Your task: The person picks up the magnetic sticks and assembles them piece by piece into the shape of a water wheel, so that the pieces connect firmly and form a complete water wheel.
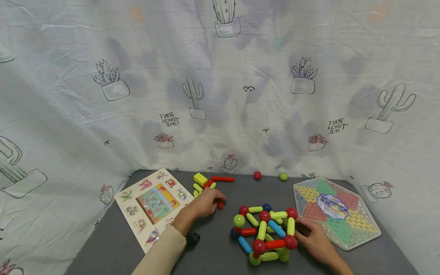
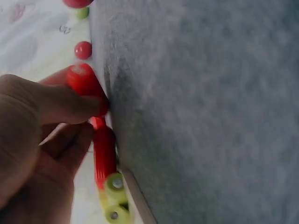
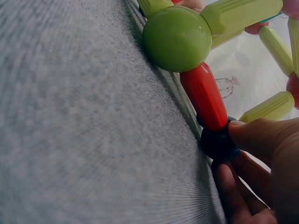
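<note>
The left hand [image 1: 205,202] pinches a short red plastic rod [image 2: 86,86] between thumb and finger, at the middle of the grey tabletop [image 1: 213,244]. The right hand [image 1: 313,236] is at the right side of an open frame of coloured plastic rods and balls [image 1: 277,228], which stands on the near part of the tabletop, right of the middle. From the right wrist one sees that this hand grasps a dark blue glossy ball [image 3: 218,142] at the bottom of the frame, with the thumb on one side and the fingers on the other. A red rod [image 3: 204,95] joins this ball with a large green ball [image 3: 176,39].

Just beyond the left hand lie a yellow block [image 1: 200,179], some yellow-green rods [image 1: 197,188] and a long-looking red piece [image 1: 222,179]. Left of them is a pale puzzle board with small animal pictures [image 1: 153,187]. At the far edge, a loose red ball [image 1: 258,175] and a loose green ball [image 1: 283,176] rest apart from each other. At the right lies a hexagonal game board with coloured triangles [image 1: 338,225].
</note>
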Tool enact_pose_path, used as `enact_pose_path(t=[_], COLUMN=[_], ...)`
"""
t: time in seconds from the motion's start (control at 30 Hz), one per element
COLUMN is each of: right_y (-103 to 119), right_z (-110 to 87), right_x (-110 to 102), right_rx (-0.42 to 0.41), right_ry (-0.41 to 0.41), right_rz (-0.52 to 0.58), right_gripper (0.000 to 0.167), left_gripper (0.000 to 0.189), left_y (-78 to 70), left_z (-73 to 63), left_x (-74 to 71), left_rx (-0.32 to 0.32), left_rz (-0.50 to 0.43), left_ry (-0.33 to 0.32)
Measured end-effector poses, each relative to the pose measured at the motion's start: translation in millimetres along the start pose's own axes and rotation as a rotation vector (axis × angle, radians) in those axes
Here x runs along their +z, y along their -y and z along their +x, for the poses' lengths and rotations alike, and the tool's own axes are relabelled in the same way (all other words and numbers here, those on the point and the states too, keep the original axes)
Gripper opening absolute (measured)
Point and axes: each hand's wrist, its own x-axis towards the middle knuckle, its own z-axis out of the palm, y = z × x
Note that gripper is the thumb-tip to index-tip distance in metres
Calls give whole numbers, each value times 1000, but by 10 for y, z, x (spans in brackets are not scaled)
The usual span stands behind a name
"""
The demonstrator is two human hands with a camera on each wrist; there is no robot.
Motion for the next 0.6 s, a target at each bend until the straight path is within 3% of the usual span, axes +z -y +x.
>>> enact_pose_path(t=[0.07,0.13,0.17,0.27,0.33,0.47,0.53,0.6], right_y=[-7,-13,-16,-21,-24,-38,-48,-55], right_z=[1,1,1,-8,-16,-24,-24,-21], right_x=[5,7,7,8,8,12,17,25], right_rx=[5,5,4,-7,-26,-79,-100,-108], right_ry=[2,8,9,7,-1,-22,-23,-19], right_rz=[2,-1,-3,-8,-7,1,9,19], right_gripper=[28,28,28,28,27,25,24,24], left_gripper=[36,27,23,19,21,27,28,30], left_y=[122,109,65,-314,-561,-915,-1053,-1169], left_z=[7,0,-8,-35,-35,33,83,130], left_x=[96,121,115,-15,-75,-98,-94,-89], left_rx=[53,56,39,-91,-173,-286,-324,-370], left_rz=[38,67,65,-34,-190,-572,-702,-774], left_ry=[-5,-12,-24,-61,-111,-175,-173,-149])
